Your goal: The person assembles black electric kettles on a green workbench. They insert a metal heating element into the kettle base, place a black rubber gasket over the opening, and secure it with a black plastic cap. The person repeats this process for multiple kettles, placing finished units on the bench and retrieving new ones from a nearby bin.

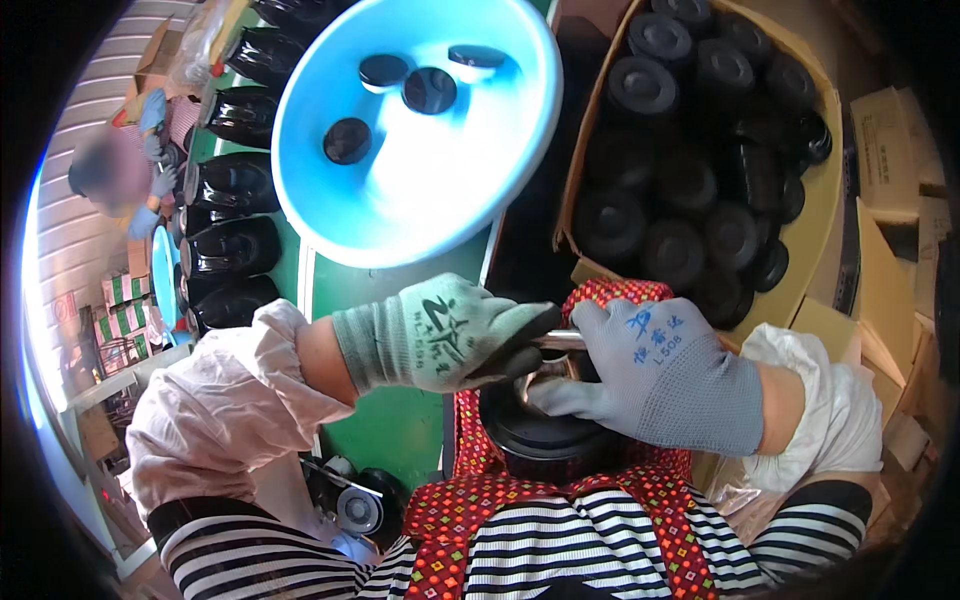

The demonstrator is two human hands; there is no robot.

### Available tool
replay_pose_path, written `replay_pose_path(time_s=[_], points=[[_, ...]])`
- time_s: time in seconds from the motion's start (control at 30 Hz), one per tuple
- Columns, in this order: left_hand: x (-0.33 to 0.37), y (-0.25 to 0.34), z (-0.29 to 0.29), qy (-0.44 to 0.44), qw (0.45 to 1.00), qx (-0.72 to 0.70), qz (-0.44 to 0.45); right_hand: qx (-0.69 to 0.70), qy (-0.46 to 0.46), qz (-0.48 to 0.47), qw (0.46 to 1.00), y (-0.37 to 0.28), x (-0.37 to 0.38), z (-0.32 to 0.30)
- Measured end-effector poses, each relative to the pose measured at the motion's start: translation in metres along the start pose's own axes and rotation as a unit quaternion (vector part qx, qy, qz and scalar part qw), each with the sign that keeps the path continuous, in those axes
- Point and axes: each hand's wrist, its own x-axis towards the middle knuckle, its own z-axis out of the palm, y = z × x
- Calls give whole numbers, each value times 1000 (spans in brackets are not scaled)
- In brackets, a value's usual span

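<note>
My left hand [445, 335], in a green knitted glove with dark fingertips, is closed on one end of a silvery metal bar [562, 341]. On the bar's other end presses my right hand [655, 375], in a grey glove, its thumb and fingers bent around the metal. Both hands meet above a black round part [545, 440] with a stepped rim, which rests against my lap on a red patterned apron [455, 510]. A shiny metal surface shows inside that rim, under my right fingers. Part of the bar is hidden by the gloves.
A light-blue basin [425, 225] with several black discs [430, 90] stands on the green work surface [375, 435]. Glossy black rounded housings [232, 182] line its left. A cardboard box [815, 265] of black round parts [730, 235] stands at right. A co-worker [105, 170] sits at far left.
</note>
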Motion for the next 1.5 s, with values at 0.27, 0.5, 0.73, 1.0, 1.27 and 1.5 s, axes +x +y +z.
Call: replay_pose_path(time_s=[0.27,0.5,0.73,1.0,1.27,1.5], points=[[26,55,-34,-221,936,-45,-269,6,82,-68,994,10,-3,4],[4,18,-6,-144,969,-95,-177,33,41,-9,999,-5,-1,5],[12,-22,9,-39,997,-73,-2,-75,61,-5,995,-24,-7,0],[14,-18,16,-58,998,-10,-11,-1,-107,131,986,-43,-12,-26],[24,-48,26,-8,998,-8,60,-110,24,68,991,-40,-13,-5],[20,-25,25,91,991,-91,-37,-57,2,109,992,-27,-11,-10]])
